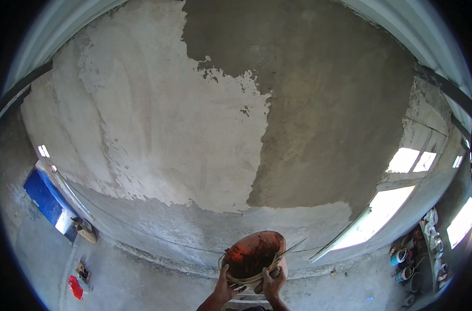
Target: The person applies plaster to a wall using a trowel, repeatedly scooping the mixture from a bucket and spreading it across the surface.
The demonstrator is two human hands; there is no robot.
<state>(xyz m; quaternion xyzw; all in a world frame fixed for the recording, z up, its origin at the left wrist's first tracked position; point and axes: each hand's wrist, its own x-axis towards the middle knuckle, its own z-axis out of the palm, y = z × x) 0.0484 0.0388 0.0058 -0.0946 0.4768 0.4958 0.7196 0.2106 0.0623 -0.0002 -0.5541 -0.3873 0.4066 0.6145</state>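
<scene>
An orange-red bucket [255, 254], stained dark inside, is tilted so that its opening faces me at the bottom centre. My left hand [225, 285] grips its lower left rim. On the lower right rim my right hand [270, 284] is closed, with the thumb up over the edge. A thin pale rod or blade sticks out past the bucket's right rim; what it belongs to is hidden. Behind the bucket rises a wall with dark wet-looking plaster [334, 114] on the right and a pale dry surface [194, 140] on the left.
Low at the left are a blue door [46, 199], a sack [85, 231], a small box [83, 272] and a red item [75, 287] on the floor. Several buckets, one light blue [398, 256], stand by a cluttered shelf at the right. Bright windows [378, 215] open the right wall.
</scene>
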